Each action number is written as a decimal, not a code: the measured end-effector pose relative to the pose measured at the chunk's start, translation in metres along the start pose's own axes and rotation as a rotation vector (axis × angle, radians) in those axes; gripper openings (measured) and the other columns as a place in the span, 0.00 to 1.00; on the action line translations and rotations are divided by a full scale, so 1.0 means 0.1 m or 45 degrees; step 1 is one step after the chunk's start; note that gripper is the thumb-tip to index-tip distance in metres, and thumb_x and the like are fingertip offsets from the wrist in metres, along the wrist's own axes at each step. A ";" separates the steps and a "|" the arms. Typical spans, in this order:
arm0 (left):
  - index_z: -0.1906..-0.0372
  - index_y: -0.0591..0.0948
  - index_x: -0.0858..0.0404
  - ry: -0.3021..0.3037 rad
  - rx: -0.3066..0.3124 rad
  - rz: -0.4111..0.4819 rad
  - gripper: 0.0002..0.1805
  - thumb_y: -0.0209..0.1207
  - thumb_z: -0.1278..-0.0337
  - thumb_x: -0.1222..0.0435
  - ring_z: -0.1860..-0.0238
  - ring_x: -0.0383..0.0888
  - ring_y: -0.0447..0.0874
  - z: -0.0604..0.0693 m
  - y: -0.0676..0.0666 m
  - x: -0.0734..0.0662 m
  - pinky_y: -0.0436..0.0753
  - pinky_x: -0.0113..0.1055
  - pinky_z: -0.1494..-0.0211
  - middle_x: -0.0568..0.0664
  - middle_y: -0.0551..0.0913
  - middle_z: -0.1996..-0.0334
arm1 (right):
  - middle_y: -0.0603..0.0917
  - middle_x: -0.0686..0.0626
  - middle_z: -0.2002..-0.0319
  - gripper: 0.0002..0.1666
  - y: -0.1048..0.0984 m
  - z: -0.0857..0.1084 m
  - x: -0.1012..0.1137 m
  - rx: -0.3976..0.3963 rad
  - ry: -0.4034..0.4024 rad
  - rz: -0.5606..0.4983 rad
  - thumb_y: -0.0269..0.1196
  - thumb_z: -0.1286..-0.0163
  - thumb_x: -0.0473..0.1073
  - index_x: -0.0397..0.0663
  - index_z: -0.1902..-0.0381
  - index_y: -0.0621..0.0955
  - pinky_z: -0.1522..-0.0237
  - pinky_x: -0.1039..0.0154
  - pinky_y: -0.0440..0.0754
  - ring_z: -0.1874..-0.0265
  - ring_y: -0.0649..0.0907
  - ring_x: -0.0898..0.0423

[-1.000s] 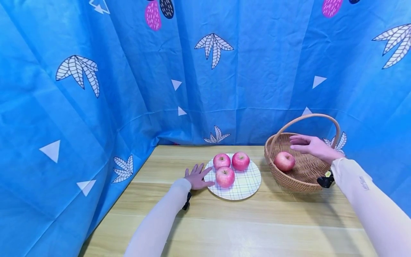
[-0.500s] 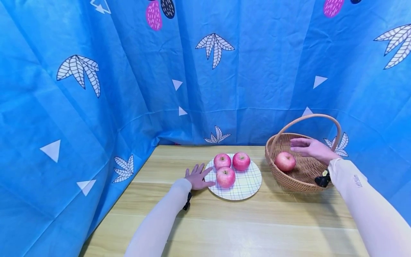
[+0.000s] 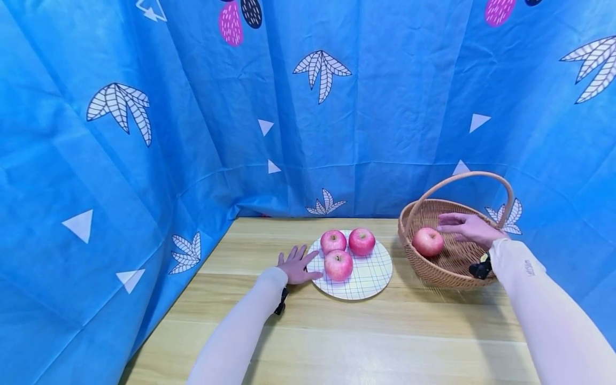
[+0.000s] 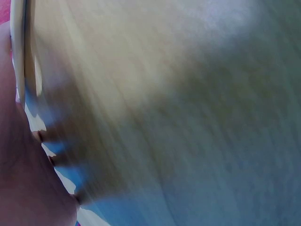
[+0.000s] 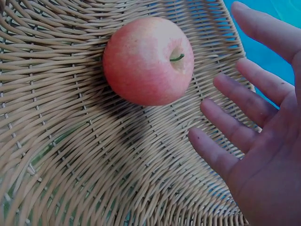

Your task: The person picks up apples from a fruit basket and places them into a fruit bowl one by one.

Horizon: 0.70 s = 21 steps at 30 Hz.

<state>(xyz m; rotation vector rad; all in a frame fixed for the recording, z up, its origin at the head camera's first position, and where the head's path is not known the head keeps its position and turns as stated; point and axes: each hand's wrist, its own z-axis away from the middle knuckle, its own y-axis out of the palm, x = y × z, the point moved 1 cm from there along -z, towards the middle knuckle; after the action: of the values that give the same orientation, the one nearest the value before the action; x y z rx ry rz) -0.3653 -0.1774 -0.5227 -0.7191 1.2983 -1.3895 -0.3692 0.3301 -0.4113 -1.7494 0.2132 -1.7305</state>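
On the wooden table lies a round checked plate (image 3: pixel 370 275) bearing a front apple (image 3: pixel 338 266), a back left apple (image 3: pixel 333 241) and a back right apple (image 3: pixel 361 242). The left hand (image 3: pixel 295 267) spreads its fingers at the plate's left rim, thumb and index finger over or on the edge. At the right, a wicker basket (image 3: pixel 435 275) holds one apple (image 3: pixel 428 243), seen close with its stem in the right wrist view (image 5: pixel 148 61). Over the basket's inside, the right hand (image 3: pixel 469 229) hovers with extended fingers, apart from that apple and holding nothing.
The basket's tall arched handle (image 3: pixel 462 174) rises around the right wrist. A blue patterned curtain (image 3: pixel 404 107) hangs behind and to the left of the table (image 3: pixel 308 342). Bare wood lies in front of the plate.
The right hand has sunk slightly lower into the basket, and its forearm has shifted a little left. The left hand, plate and apples stay where they were.
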 end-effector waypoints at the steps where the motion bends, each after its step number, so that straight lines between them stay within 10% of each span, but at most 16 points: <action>1: 0.19 0.49 0.34 -0.001 -0.001 0.002 0.49 0.44 0.44 0.23 0.18 0.58 0.33 -0.01 0.00 0.00 0.36 0.69 0.23 0.51 0.40 0.17 | 0.63 0.26 0.27 0.45 0.00 -0.01 -0.01 0.004 0.004 0.003 0.59 0.24 0.52 0.33 0.23 0.56 0.34 0.33 0.69 0.29 0.65 0.30; 21: 0.19 0.47 0.35 0.008 0.000 -0.003 0.49 0.43 0.44 0.23 0.18 0.58 0.32 -0.02 0.01 0.02 0.34 0.68 0.23 0.51 0.38 0.17 | 0.58 0.25 0.26 0.51 0.02 -0.15 -0.20 0.113 0.108 0.057 0.62 0.28 0.54 0.32 0.22 0.51 0.36 0.33 0.72 0.28 0.62 0.27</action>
<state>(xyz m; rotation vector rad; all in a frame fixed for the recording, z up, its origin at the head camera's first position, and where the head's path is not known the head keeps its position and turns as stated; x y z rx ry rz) -0.3674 -0.1785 -0.5244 -0.7172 1.3026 -1.3951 -0.3848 0.3343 -0.4308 -1.5982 0.2076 -1.7562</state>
